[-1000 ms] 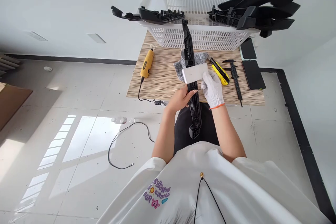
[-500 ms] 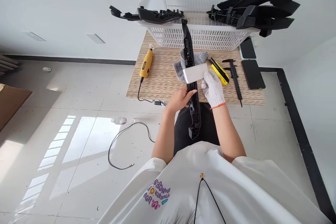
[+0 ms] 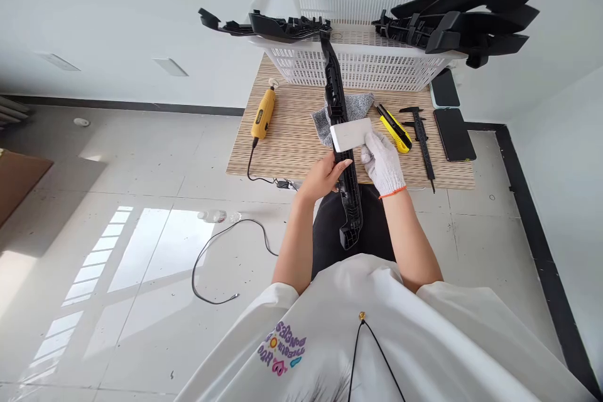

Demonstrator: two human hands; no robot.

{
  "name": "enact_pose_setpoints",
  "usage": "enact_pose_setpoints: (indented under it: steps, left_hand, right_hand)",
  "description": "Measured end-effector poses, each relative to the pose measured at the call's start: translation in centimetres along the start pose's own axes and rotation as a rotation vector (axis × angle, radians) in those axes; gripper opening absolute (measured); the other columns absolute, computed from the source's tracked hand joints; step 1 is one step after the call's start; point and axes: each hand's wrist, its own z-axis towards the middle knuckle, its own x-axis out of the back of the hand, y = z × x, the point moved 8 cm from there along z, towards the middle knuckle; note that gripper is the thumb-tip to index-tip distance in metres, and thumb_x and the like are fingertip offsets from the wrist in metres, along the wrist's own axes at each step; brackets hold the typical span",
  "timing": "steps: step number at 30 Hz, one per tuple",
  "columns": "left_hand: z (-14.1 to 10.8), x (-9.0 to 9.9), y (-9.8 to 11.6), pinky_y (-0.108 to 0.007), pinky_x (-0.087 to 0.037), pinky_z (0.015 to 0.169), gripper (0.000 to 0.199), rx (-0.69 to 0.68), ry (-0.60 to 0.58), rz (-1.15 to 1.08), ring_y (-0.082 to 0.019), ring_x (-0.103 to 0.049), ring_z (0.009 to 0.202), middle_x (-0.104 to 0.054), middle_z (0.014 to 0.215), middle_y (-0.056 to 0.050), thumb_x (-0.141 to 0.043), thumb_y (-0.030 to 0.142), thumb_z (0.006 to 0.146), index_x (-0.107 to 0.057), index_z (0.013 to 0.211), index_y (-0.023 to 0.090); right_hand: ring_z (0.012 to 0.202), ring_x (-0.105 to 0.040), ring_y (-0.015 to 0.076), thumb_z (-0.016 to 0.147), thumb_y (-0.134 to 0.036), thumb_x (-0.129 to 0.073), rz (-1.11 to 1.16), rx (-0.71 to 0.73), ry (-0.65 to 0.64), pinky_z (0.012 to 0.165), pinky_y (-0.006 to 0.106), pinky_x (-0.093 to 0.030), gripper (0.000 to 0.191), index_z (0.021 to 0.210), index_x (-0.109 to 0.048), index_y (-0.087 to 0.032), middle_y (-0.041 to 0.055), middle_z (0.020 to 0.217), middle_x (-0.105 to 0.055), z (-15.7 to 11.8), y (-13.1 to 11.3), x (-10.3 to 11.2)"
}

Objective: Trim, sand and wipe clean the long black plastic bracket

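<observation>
My bare left hand (image 3: 325, 177) is closed around a long black plastic trim part (image 3: 349, 196), which stands out over my lap and the table edge. In my right hand (image 3: 381, 160), gloved in white knit with an orange cuff, I grip one end of a white rectangular block (image 3: 351, 134). The block lies across the middle of the black part and hides a stretch of it; whether they touch I cannot tell. Behind the part, a grey cloth (image 3: 360, 105) rests on the wood-patterned table (image 3: 296, 151).
A yellow rotary tool (image 3: 264, 114) lies at left on the table. To the right are a yellow utility knife (image 3: 396, 129), a black caliper (image 3: 423, 143) and two phones (image 3: 455, 134). A white basket (image 3: 348, 66) at the back carries several black parts (image 3: 480, 19). A cable (image 3: 195, 270) trails on the floor.
The far end of the black part has swung slightly to the left and the white block has dropped a little toward me. Both hands keep their hold.
</observation>
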Motion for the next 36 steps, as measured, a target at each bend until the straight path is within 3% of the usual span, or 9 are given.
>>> enact_pose_setpoints:
  steps: [8, 16, 21, 26, 29, 33, 36]
  left_hand:
    - [0.17, 0.02, -0.39, -0.024, -0.044, 0.041, 0.045, -0.036, 0.018, -0.064, -0.014, -0.056, 0.042, -0.054, 0.058, 0.004, -0.047, 0.06, 0.097, -0.055, 0.115, 0.019]
    - [0.2, 0.07, -0.43, -0.023, -0.042, 0.04, 0.052, -0.045, 0.03, -0.08, -0.014, -0.055, 0.041, -0.053, 0.056, 0.003, -0.046, 0.063, 0.096, -0.056, 0.12, 0.018]
    - [0.25, 0.07, -0.59, -0.024, -0.044, 0.041, 0.051, -0.045, 0.033, -0.066, -0.014, -0.056, 0.041, -0.054, 0.056, 0.003, -0.047, 0.063, 0.096, -0.057, 0.117, 0.018]
    - [0.21, 0.12, -0.7, -0.024, -0.043, 0.04, 0.049, -0.036, 0.04, -0.052, -0.014, -0.055, 0.041, -0.05, 0.054, 0.004, -0.047, 0.061, 0.096, -0.057, 0.117, 0.018]
    - [0.21, 0.04, -0.61, -0.024, -0.045, 0.042, 0.044, -0.046, 0.03, -0.05, -0.013, -0.057, 0.042, -0.055, 0.058, 0.003, -0.047, 0.059, 0.097, -0.056, 0.114, 0.019]
    - [0.25, 0.09, -0.65, -0.024, -0.042, 0.039, 0.046, -0.032, 0.037, -0.06, -0.014, -0.056, 0.041, -0.054, 0.058, 0.003, -0.047, 0.061, 0.096, -0.056, 0.111, 0.019]
    - [0.25, 0.06, -0.47, -0.024, -0.042, 0.041, 0.046, -0.042, 0.029, -0.049, -0.013, -0.055, 0.041, -0.054, 0.057, 0.003, -0.048, 0.062, 0.096, -0.056, 0.11, 0.019]
  right_hand:
    - [0.046, -0.042, 0.0042, 0.08, -0.038, -0.079, 0.004, -0.019, 0.013, 0.043, 0.016, -0.034, 0.027, 0.087, -0.062, -0.018, -0.0066, 0.055, -0.053, 0.12, 0.24, 0.21]
    - [0.046, -0.043, 0.0045, 0.079, -0.037, -0.079, 0.003, -0.022, -0.009, 0.043, 0.016, -0.033, 0.028, 0.087, -0.062, -0.017, -0.0062, 0.056, -0.054, 0.26, 0.26, 0.11]
    - [0.045, -0.041, 0.0041, 0.082, -0.036, -0.077, -0.011, -0.013, 0.041, 0.042, 0.016, -0.033, 0.023, 0.087, -0.063, -0.018, -0.007, 0.055, -0.052, 0.34, 0.15, 0.55]
    - [0.045, -0.042, 0.0044, 0.083, -0.036, -0.076, -0.02, -0.05, -0.046, 0.043, 0.016, -0.033, 0.024, 0.089, -0.062, -0.017, -0.0065, 0.055, -0.053, 0.38, 0.48, -0.06]
    - [0.046, -0.041, 0.0036, 0.084, -0.036, -0.075, -0.002, 0.01, 0.025, 0.043, 0.015, -0.032, 0.024, 0.089, -0.06, -0.018, -0.008, 0.054, -0.05, 0.35, 0.02, 0.48]
    - [0.048, -0.043, 0.0044, 0.082, -0.039, -0.077, -0.055, -0.02, -0.006, 0.043, 0.016, -0.034, 0.028, 0.092, -0.061, -0.018, -0.0065, 0.059, -0.054, 0.35, 0.34, 0.14]
    - [0.046, -0.04, 0.004, 0.079, -0.043, -0.078, -0.057, 0.037, 0.069, 0.041, 0.017, -0.031, 0.03, 0.087, -0.061, -0.019, -0.0073, 0.057, -0.05, 0.39, 0.01, 0.65]
